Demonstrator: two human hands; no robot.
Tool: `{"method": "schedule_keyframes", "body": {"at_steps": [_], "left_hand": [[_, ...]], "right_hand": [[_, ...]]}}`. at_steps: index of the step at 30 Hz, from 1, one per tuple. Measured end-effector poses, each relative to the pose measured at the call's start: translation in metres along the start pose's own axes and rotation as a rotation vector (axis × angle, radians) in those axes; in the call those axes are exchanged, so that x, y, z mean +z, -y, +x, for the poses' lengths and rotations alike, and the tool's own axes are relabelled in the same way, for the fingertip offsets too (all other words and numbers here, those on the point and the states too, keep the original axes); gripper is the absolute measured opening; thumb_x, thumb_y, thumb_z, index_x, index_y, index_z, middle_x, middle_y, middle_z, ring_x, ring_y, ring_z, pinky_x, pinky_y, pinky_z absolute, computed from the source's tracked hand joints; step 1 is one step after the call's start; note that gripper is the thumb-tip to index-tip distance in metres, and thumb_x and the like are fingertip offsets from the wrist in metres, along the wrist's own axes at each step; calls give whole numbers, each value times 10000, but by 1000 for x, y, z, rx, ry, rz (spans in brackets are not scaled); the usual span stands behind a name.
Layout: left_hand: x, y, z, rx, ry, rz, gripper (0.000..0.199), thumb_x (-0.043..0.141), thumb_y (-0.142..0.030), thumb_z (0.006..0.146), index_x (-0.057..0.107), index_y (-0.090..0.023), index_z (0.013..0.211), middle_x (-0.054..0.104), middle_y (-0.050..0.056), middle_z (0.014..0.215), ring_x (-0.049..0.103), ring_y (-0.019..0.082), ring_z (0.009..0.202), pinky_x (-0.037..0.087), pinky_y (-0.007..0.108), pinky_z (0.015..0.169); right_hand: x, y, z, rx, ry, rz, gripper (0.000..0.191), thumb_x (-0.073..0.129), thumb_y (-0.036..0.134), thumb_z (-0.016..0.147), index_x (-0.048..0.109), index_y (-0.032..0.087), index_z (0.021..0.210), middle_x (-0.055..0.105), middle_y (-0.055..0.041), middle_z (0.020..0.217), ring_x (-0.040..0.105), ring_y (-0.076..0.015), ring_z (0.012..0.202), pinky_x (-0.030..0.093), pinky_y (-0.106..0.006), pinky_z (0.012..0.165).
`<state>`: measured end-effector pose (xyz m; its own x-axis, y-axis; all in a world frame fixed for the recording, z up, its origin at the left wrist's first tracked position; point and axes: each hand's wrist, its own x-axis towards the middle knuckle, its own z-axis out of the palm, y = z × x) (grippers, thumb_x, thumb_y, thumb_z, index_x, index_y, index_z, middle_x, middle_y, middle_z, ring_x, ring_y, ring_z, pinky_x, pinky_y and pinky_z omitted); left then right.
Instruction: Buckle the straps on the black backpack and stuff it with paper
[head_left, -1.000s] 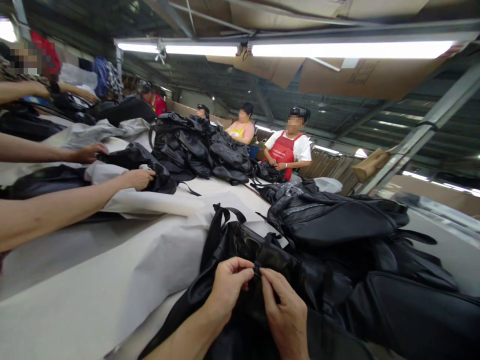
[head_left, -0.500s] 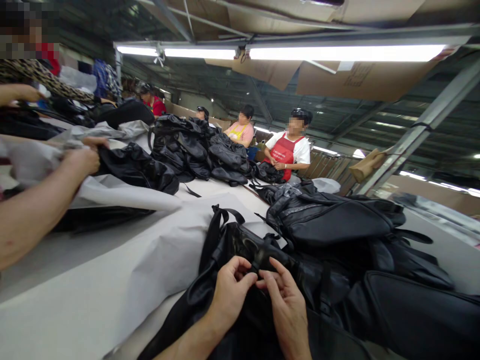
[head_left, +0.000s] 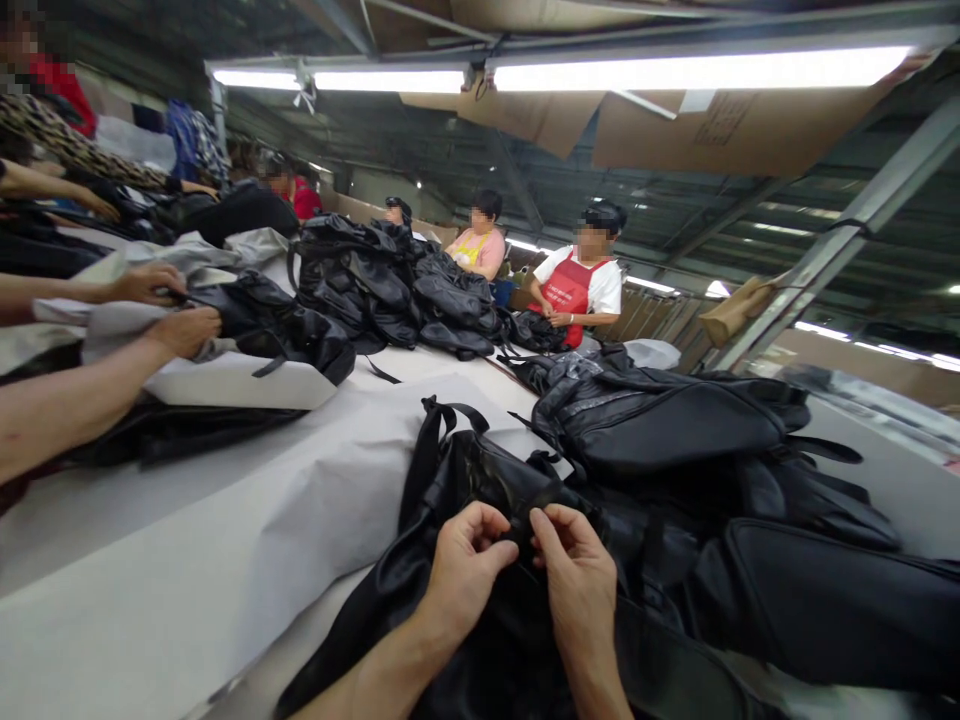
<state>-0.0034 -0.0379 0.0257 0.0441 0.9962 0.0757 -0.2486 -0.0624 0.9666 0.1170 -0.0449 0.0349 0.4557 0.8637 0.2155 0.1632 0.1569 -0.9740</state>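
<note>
A black bag (head_left: 495, 640) lies in front of me, its strap loop at the far end. Over its upper part, my left hand (head_left: 469, 560) pinches thumb and forefinger at something small and dark that I cannot make out. Close beside it, my right hand (head_left: 574, 560) has its fingers closed on the same dark area; what they hold is too small to name. A narrow gap separates the two sets of fingertips. Grey-white sheet material (head_left: 330, 480) spreads left of the bag.
More black bags (head_left: 675, 430) are piled at the right, and another heap (head_left: 367, 280) stands farther back. At the left, another person's hands (head_left: 184, 320) handle a black bag. A person in a red apron (head_left: 574, 285) stands across the table, with others behind.
My right hand's fingers have curled in and moved slightly away from my left hand. At the left, the other person's hands have shifted on their bag. The view has tilted slightly.
</note>
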Motion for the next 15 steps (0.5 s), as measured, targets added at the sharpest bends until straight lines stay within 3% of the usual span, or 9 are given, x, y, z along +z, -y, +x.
{"method": "schedule_keyframes", "body": {"at_steps": [9,15], "left_hand": [[2,13,-2,-22,25,-60,132,626,-81,602,569,-155,696,523,-50,628,448,98,597,358,220,581],[4,13,-6,-2,46,-12,128,620,-113,612,555,-163,710,524,-45,643,459,108,615,370,228,597]], "right_hand": [[-2,2,8,234,174,146,378,798,467,577,558,188,666,392,92,482,327,-63,436,254,-194,400],[-9,3,8,213,231,116,287,756,404,615,574,184,636,433,73,495,353,-77,470,281,-216,459]]}}
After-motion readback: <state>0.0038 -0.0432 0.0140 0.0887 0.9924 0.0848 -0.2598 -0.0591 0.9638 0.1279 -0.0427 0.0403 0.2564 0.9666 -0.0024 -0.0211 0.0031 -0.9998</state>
